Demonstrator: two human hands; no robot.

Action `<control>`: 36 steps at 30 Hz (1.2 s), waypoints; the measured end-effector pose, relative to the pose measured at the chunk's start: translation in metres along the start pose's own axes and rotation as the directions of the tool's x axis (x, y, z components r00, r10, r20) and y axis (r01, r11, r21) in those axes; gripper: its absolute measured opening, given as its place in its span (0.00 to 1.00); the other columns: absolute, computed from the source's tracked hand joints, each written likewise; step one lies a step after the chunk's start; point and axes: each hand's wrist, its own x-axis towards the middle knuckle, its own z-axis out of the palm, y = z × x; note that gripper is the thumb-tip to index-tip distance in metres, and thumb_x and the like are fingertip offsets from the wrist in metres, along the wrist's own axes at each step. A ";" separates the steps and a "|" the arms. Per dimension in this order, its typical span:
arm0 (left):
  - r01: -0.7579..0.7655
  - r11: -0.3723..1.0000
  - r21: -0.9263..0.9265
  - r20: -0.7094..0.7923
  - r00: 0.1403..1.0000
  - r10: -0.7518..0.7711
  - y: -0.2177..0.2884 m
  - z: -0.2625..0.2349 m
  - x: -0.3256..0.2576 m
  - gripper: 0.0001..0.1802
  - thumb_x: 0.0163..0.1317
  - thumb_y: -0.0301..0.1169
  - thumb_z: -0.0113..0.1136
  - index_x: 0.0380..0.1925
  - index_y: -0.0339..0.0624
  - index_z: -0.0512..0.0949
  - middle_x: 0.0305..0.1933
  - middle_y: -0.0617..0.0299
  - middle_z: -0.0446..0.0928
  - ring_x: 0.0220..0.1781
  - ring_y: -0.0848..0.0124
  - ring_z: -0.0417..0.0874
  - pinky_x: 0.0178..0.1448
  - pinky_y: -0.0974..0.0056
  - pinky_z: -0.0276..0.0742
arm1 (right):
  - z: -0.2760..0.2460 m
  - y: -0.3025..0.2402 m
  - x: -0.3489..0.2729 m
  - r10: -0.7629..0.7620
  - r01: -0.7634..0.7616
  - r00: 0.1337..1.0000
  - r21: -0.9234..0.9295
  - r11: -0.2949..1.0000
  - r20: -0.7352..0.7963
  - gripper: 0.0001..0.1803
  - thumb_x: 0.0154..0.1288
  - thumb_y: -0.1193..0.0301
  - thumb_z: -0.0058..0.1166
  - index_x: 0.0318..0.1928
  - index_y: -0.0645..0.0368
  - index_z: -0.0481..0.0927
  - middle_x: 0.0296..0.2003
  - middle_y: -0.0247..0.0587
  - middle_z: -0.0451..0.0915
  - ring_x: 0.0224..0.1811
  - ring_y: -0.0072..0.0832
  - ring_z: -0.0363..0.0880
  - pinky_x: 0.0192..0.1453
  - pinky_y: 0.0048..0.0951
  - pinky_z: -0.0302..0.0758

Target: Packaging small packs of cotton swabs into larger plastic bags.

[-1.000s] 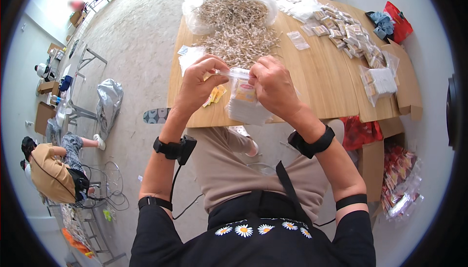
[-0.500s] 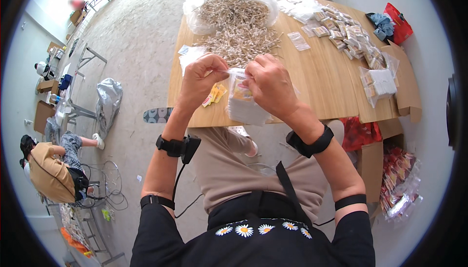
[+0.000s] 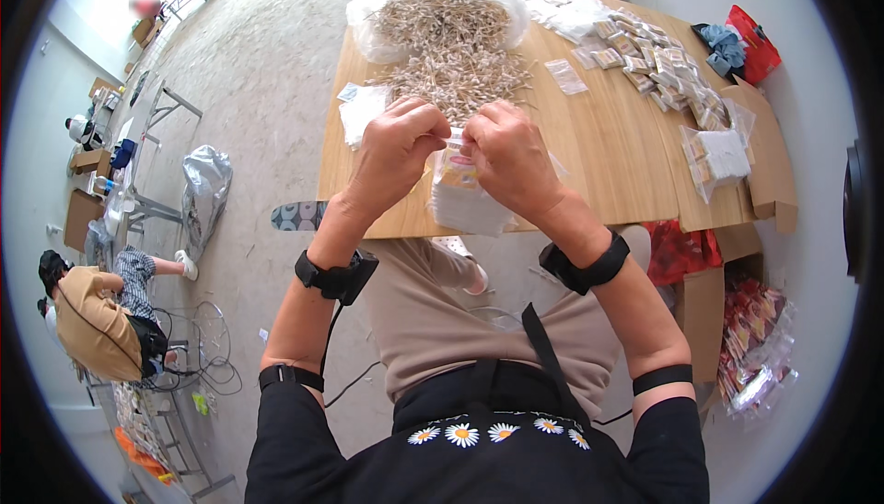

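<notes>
My left hand (image 3: 402, 150) and my right hand (image 3: 509, 150) meet over the near edge of the table, fingers pinched. Between them they grip the top edge of a small clear plastic bag (image 3: 458, 173) with yellow and red print showing. Beneath it, a stack of thin white layers (image 3: 468, 211) lies by the table edge; I cannot tell whether the bag rests on it. Just beyond my fingers spreads a heap of thin sticks with pale tips (image 3: 451, 81), like cotton swabs. White plastic bags (image 3: 362, 117) lie beside my left hand.
A large clear sack (image 3: 364, 21) holds more sticks at the far side of the wooden table (image 3: 608, 163). Filled small packets (image 3: 663, 67) are piled at right, near a bagged white stack (image 3: 723, 156). A cardboard box (image 3: 764, 150) stands at the right edge. Another person (image 3: 101, 320) sits at far left.
My left hand has moved right, closer to my right hand, along the bag's top edge. It now covers the yellow packets that lay on the table.
</notes>
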 end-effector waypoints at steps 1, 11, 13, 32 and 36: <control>0.007 1.000 -0.004 -0.002 1.000 -0.007 0.000 0.000 0.000 0.07 0.52 0.16 0.65 0.30 0.34 0.78 0.30 0.59 0.78 0.36 0.67 0.79 0.43 0.64 0.75 | 0.000 0.000 -0.001 0.001 -0.001 1.000 0.009 1.000 0.006 0.03 0.54 0.75 0.58 0.27 0.63 0.79 0.32 0.49 0.78 0.43 0.45 0.77 0.51 0.44 0.72; 0.038 0.999 -0.037 -0.021 0.999 -0.039 -0.001 0.001 0.000 0.05 0.54 0.17 0.65 0.29 0.33 0.78 0.29 0.59 0.78 0.35 0.68 0.79 0.41 0.64 0.75 | -0.014 0.001 -0.009 -0.045 0.044 0.999 -0.078 0.996 -0.003 0.07 0.54 0.72 0.62 0.29 0.64 0.80 0.33 0.47 0.78 0.43 0.44 0.76 0.51 0.44 0.71; 0.028 0.999 -0.019 -0.015 0.999 -0.028 -0.002 0.001 -0.001 0.05 0.55 0.17 0.65 0.29 0.33 0.78 0.30 0.59 0.78 0.35 0.68 0.79 0.41 0.64 0.75 | -0.012 0.003 -0.010 -0.052 0.052 0.999 -0.078 0.996 0.006 0.07 0.54 0.72 0.61 0.29 0.64 0.80 0.32 0.47 0.78 0.43 0.44 0.76 0.51 0.44 0.71; -0.126 0.989 0.078 0.034 0.992 0.123 0.004 0.010 0.003 0.09 0.52 0.17 0.65 0.34 0.36 0.81 0.34 0.56 0.81 0.40 0.58 0.80 0.45 0.60 0.77 | -0.001 0.004 -0.006 -0.062 0.058 0.997 -0.077 0.995 -0.042 0.04 0.56 0.77 0.58 0.28 0.63 0.77 0.30 0.47 0.75 0.40 0.46 0.75 0.47 0.45 0.71; -0.100 0.994 0.052 0.034 0.995 0.098 0.003 0.014 0.002 0.08 0.53 0.17 0.65 0.33 0.36 0.80 0.33 0.56 0.80 0.39 0.57 0.80 0.45 0.60 0.76 | 0.000 0.003 -0.006 -0.076 0.072 0.996 -0.083 0.994 -0.040 0.04 0.56 0.77 0.58 0.28 0.63 0.77 0.30 0.46 0.75 0.40 0.45 0.74 0.47 0.45 0.71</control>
